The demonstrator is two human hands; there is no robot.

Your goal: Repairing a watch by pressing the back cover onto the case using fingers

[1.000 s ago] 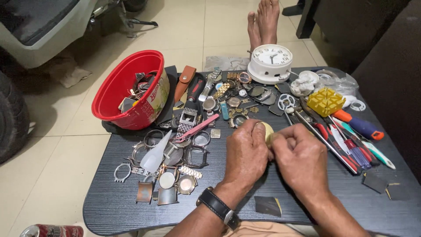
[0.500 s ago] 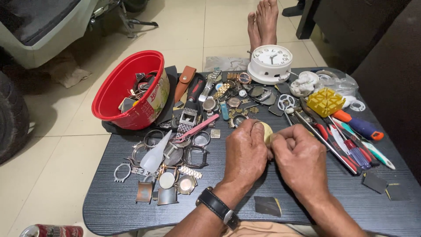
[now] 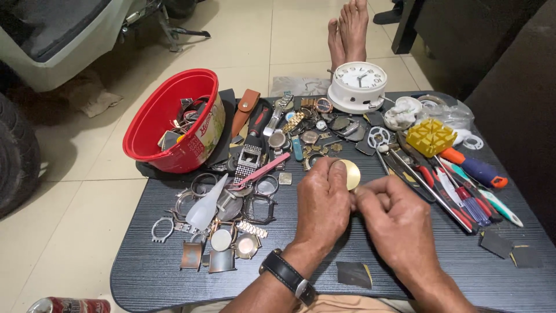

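- Brass-coloured and round, a small disc (image 3: 350, 174) sits at the tips of both hands, over the middle of the dark ribbed surface (image 3: 150, 272).
- Left hand (image 3: 322, 204), with a black wristwatch (image 3: 288, 276) on its wrist, has its fingers (image 3: 330, 169) curled together and clamped on the disc's near edge.
- Right hand (image 3: 399, 223) is drawn into a loose fist touching the left; its fingers (image 3: 382, 186) are bunched together just below the disc, but whether they grip it cannot be told.
- Left of the hands lie empty watch cases (image 3: 259, 207), a white nozzle bottle (image 3: 205, 206) and a pink-handled tool (image 3: 259, 171).
- Farther left, a red bowl (image 3: 156, 122) full of watch parts stands at the surface's corner.
- Beyond the hands stands a white clock (image 3: 358, 86), with a scatter of watches and small metal parts (image 3: 313, 130) before it.
- To the right are a yellow block (image 3: 430, 137) and a row of screwdrivers (image 3: 463, 185), well apart from the fingers.
- Dark abrasive scraps (image 3: 354, 273) lie near the wrists.
- 2 bare feet (image 3: 349, 32) rest on the tiled floor past the surface.
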